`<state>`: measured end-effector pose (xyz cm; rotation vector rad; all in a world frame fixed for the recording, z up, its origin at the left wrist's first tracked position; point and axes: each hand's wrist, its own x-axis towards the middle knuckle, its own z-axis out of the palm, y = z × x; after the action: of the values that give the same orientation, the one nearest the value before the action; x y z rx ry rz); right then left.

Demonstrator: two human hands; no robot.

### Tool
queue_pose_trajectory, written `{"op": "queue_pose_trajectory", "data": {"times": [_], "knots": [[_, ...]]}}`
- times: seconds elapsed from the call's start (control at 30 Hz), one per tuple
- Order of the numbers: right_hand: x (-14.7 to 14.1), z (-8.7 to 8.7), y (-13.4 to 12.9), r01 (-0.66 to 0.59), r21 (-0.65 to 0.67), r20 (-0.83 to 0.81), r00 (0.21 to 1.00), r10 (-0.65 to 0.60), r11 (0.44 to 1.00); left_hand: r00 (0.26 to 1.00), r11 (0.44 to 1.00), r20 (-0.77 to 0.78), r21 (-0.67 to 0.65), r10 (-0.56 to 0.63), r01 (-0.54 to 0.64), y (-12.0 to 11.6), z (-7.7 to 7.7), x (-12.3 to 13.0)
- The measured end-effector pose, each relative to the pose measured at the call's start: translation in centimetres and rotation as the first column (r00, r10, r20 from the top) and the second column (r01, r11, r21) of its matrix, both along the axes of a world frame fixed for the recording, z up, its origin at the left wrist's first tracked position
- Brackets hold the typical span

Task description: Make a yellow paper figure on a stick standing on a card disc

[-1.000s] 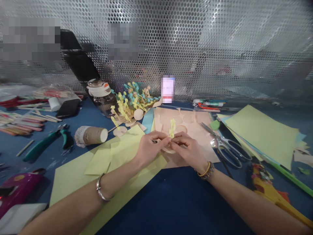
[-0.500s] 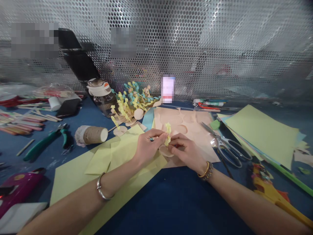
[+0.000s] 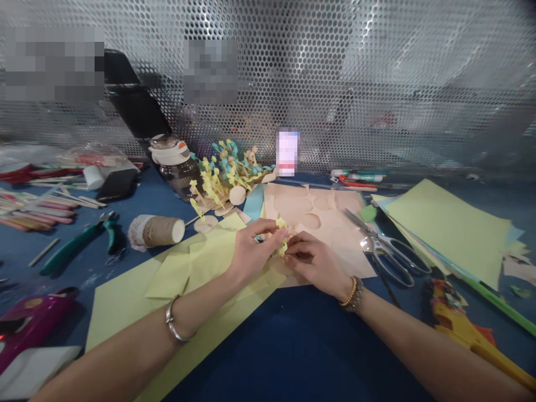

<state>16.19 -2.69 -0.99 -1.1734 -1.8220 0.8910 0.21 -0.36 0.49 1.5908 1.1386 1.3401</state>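
L hand (image 3: 255, 248) & R hand (image 3: 312, 261) both pinch a small crinkled yellow paper strip (image 3: 281, 237) (fingertips bunched) over a peach paper sheet (image 3: 330, 201) w/ round cut-outs.

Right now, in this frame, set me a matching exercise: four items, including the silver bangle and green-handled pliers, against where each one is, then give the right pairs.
Items:
1. Silver bangle
2. Gold-and-dark beaded bracelet
3. Crinkled yellow paper strip
4. Green-handled pliers

Places:
A. Held between the left hand and right hand
B. Around the right wrist
C. Around the left wrist
D. On the blue tabletop, left of the brown cardboard tube

Right pairs: 1-C, 2-B, 3-A, 4-D
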Motion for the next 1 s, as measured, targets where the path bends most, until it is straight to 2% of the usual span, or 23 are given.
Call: {"op": "queue_pose_trajectory", "data": {"times": [0.13,0.33,1.0], "knots": [[0.02,0.08,-0.02,-0.005,0.010,-0.003,1.000,0.005,1.000,0.999,1.000,0.034,0.012,-0.015,0.015,-0.02,0.34,-0.24],[-0.06,0.18,-0.11,-0.015,-0.014,0.003,1.000,0.015,1.000,0.998,0.999,0.062,0.023,0.034,-0.035,0.16,0.20,-0.33],[-0.06,-0.03,0.29,-0.042,0.000,0.056,0.998,0.042,0.999,0.997,0.996,0.042,0.055,0.064,-0.067,0.55,-0.49,-0.40]]}}
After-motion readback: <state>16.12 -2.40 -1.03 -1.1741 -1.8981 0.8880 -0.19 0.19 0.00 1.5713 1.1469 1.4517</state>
